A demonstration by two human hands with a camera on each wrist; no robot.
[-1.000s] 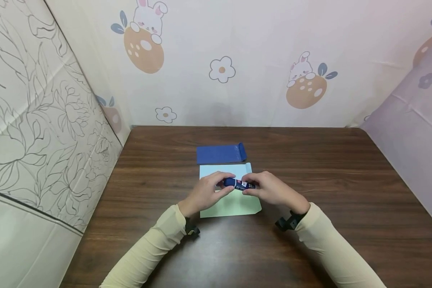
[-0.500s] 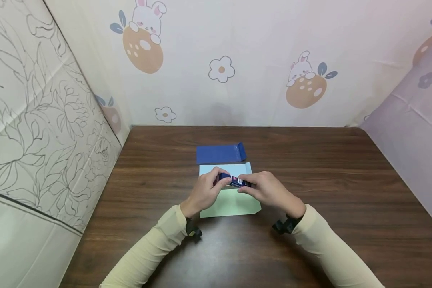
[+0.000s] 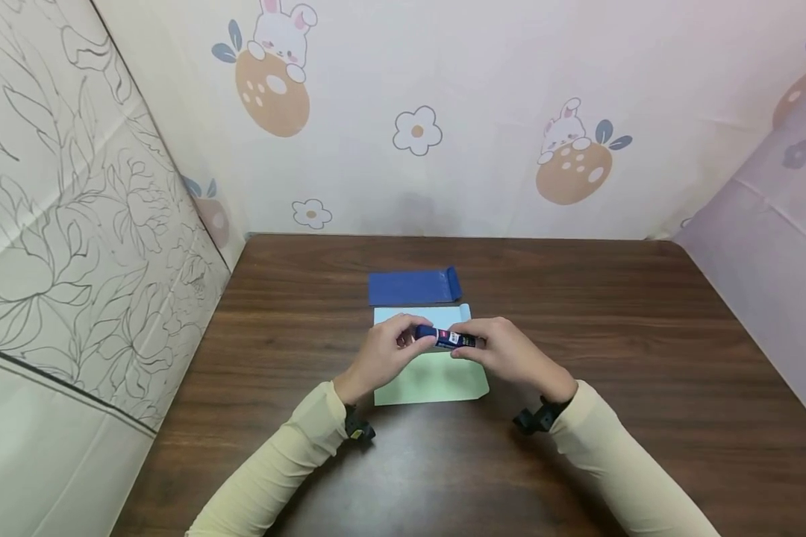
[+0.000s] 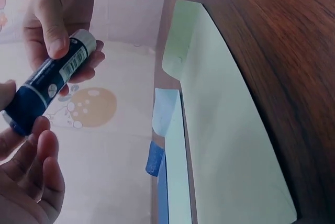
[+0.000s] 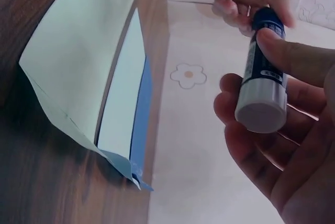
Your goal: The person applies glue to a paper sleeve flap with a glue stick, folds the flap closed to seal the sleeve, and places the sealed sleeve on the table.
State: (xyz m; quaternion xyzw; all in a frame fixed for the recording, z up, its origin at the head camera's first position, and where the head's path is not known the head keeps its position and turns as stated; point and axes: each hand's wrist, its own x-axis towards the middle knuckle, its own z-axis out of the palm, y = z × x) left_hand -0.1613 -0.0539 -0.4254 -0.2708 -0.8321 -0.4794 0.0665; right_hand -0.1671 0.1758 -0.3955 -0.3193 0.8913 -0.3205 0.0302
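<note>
A dark blue glue stick (image 3: 448, 338) with a white base is held between both hands, above the envelopes. My left hand (image 3: 384, 352) pinches its dark cap end between thumb and fingers. My right hand (image 3: 507, 352) grips the labelled barrel near the white base, thumb on top, as the right wrist view shows. Below the hands lies a pale green envelope (image 3: 433, 382), its flap at the right end. Behind it is a light blue envelope (image 3: 403, 315), partly hidden by the hands. Farthest back lies a dark blue envelope (image 3: 406, 288) with its flap raised at the right.
The envelopes lie in rows on a dark wood table (image 3: 618, 313). A patterned cloth wall (image 3: 349, 149) rises along the table's far edge, with further panels at the left and right. A black camera strap (image 3: 544, 416) sits on the right wrist, another on the left.
Both hands shifted slightly left with the glue stick, then came back right. The stick stays gripped at both ends, its tilt changing a little. The envelopes have stayed in place.
</note>
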